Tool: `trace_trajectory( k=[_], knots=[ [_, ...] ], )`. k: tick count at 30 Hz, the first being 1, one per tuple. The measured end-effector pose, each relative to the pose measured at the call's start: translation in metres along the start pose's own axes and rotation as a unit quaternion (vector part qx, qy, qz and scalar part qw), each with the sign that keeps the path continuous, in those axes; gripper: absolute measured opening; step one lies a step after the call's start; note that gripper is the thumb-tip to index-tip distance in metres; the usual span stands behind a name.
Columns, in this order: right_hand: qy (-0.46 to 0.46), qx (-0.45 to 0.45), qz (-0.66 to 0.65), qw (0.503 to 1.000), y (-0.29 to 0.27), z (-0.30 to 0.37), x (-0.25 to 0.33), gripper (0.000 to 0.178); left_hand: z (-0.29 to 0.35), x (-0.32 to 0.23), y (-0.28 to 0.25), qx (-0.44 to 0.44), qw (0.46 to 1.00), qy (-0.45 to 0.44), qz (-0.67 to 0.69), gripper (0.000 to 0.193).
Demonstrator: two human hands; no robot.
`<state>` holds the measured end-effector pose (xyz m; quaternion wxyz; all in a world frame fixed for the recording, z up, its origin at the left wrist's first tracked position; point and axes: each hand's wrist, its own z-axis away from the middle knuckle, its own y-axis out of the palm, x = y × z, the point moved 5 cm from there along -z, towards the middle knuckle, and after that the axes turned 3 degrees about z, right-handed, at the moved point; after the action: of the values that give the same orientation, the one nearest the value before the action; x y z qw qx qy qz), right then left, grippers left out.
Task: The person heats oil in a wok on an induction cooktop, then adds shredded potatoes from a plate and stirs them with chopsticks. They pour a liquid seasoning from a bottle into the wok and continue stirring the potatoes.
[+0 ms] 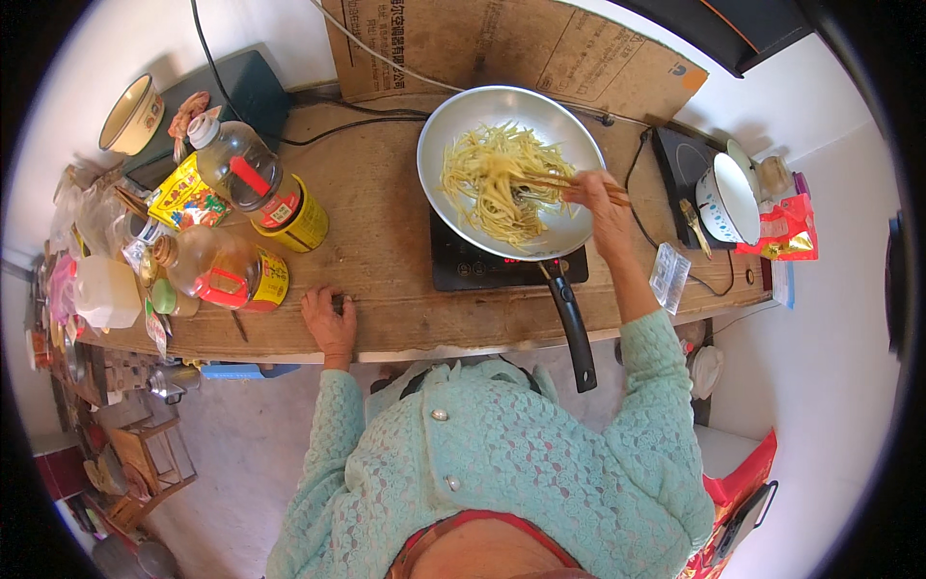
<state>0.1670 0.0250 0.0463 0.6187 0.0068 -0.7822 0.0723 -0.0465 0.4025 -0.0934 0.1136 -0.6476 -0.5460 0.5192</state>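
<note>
A pair of wooden chopsticks [550, 182] is gripped in my right hand [600, 198], over the right side of a frying pan [567, 121]. Their tips reach into a heap of pale yellow-green shreds [506, 174], which look like shredded potato. The light grey pan sits on a black induction cooker [458, 265], its black handle [571, 333] pointing toward me past the table edge. My left hand [330, 323] rests near the front edge of the table, left of the pan, fingers loosely bent and apart, holding nothing that I can see.
On the left of the wooden table [376, 212] crowd a dark sauce bottle [236, 159], an oil jug [220, 270], a yellow packet [186, 193] and a white jug [104, 291]. To the right are a second black cooker [683, 159], a white pot [723, 201] and a clear plastic tray [669, 275].
</note>
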Motion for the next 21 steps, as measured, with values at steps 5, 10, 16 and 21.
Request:
trace_trajectory(
  k=[5, 10, 16, 21],
  knots=[
    [0.05, 0.082, -0.03, 0.995, 0.011, -0.004, -0.025, 0.031, 0.002, 0.005, 0.003, -0.004, 1.0, 0.005, -0.003, 0.021],
    [0.041, 0.016, 0.022, 0.999, -0.058, -0.009, 0.01, 0.031, 0.0, -0.002, 0.0, 0.008, 1.0, -0.009, -0.002, 0.021],
    [0.041, -0.041, 0.042, 0.997, -0.066, -0.016, -0.014, 0.033, 0.0, -0.004, 0.002, 0.002, 1.0, 0.011, -0.006, 0.023],
    [-0.007, -0.016, -0.016, 1.0, -0.007, -0.027, -0.005, 0.037, 0.001, -0.001, -0.002, 0.005, 1.0, 0.002, -0.005, 0.021]
  ],
)
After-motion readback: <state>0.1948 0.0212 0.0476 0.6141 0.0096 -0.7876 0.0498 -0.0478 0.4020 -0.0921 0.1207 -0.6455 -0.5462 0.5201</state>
